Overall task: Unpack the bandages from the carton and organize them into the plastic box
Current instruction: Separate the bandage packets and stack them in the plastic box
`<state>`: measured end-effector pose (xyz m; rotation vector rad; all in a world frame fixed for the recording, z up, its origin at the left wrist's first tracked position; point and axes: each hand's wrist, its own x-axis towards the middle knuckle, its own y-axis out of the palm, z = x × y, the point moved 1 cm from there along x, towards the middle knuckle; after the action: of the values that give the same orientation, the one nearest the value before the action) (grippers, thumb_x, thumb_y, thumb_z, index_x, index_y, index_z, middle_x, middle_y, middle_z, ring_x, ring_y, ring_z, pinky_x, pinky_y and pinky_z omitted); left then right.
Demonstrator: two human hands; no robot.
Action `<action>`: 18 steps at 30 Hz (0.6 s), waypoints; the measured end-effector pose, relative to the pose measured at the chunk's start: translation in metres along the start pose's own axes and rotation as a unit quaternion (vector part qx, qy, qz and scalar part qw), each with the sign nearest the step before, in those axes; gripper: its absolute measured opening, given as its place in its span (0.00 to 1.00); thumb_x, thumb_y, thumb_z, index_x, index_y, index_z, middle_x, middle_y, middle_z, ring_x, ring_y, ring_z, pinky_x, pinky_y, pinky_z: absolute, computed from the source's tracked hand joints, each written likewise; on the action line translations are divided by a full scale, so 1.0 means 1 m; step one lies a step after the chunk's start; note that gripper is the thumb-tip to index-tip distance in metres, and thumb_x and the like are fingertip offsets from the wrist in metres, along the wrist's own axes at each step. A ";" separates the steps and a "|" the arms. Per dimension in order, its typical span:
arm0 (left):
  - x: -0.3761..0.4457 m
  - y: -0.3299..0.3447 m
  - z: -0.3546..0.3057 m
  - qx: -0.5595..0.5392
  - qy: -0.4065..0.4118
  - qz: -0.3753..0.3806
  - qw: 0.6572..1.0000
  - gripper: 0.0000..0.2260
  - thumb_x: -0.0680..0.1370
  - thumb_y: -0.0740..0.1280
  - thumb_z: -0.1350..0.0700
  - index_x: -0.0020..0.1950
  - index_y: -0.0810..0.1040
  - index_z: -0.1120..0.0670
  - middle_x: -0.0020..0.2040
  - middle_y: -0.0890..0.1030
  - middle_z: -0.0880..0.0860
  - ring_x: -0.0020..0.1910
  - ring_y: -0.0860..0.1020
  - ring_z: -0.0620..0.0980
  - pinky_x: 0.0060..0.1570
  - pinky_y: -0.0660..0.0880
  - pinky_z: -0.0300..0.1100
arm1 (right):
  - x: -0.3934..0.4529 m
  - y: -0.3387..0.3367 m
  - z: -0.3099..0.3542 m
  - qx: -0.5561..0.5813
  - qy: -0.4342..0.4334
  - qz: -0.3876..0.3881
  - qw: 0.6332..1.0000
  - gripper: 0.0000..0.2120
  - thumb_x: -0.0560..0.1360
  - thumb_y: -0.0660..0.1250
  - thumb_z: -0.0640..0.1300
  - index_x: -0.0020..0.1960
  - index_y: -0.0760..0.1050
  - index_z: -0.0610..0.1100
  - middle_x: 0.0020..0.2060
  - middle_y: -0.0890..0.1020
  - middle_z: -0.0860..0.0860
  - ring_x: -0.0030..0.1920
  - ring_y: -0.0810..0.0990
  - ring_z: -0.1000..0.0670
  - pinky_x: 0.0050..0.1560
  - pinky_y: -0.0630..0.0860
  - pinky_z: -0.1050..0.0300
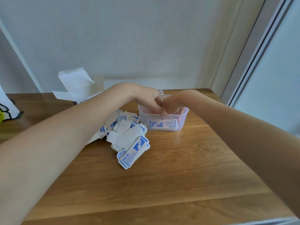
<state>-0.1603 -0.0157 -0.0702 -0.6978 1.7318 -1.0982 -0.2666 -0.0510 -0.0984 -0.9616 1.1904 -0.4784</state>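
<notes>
Both grips, our left hand (146, 98) and right hand (172, 103), reach curled into the plastic box (164, 122); what they pinch we cannot tell; loose bandages (128, 137) lie left.

A: Where is there room to move on the counter (170, 176)?

B: The whole front part is bare wood. The right side past the plastic box (163, 122) is bare too.

A: What gets in the way?

B: A messy pile of bandages (129, 137) lies just left of the plastic box, almost touching it. Behind the pile stands the open carton (78, 88), flaps up.

A: Can anything go into the box?

B: The top is crowded. The left hand (146, 98) and the right hand (172, 101) both reach in, close together. Some bandages lie at the bottom.

A: And behind?

B: The wall (129, 38) is close.
</notes>
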 end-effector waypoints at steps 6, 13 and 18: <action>0.010 0.021 -0.004 0.106 -0.062 0.063 0.990 0.36 0.69 0.70 0.41 0.73 0.63 0.51 0.66 0.73 0.49 0.62 0.74 0.50 0.62 0.72 0.47 | -0.001 -0.001 -0.002 -0.014 0.013 -0.008 1.000 0.18 0.80 0.57 0.51 0.66 0.72 0.44 0.62 0.76 0.47 0.56 0.78 0.44 0.56 0.76 0.52; 0.032 0.026 -0.006 0.104 -0.077 0.056 0.990 0.21 0.74 0.66 0.52 0.66 0.70 0.54 0.51 0.81 0.51 0.46 0.79 0.47 0.44 0.75 0.38 | -0.005 -0.005 -0.007 -0.018 0.029 -0.014 0.999 0.19 0.80 0.54 0.51 0.66 0.71 0.42 0.62 0.76 0.46 0.59 0.77 0.42 0.60 0.74 0.51; 0.046 0.017 0.001 0.071 -0.101 0.045 0.991 0.18 0.74 0.66 0.57 0.63 0.72 0.56 0.50 0.82 0.52 0.43 0.79 0.48 0.47 0.76 0.40 | 0.011 -0.013 -0.014 -0.018 0.028 -0.045 0.998 0.20 0.80 0.53 0.53 0.61 0.73 0.41 0.49 0.74 0.47 0.48 0.72 0.45 0.49 0.69 0.56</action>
<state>-0.1772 -0.0470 -0.1042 -0.6143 1.4845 -1.0407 -0.2741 -0.0715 -0.0941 -1.0416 1.2132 -0.5618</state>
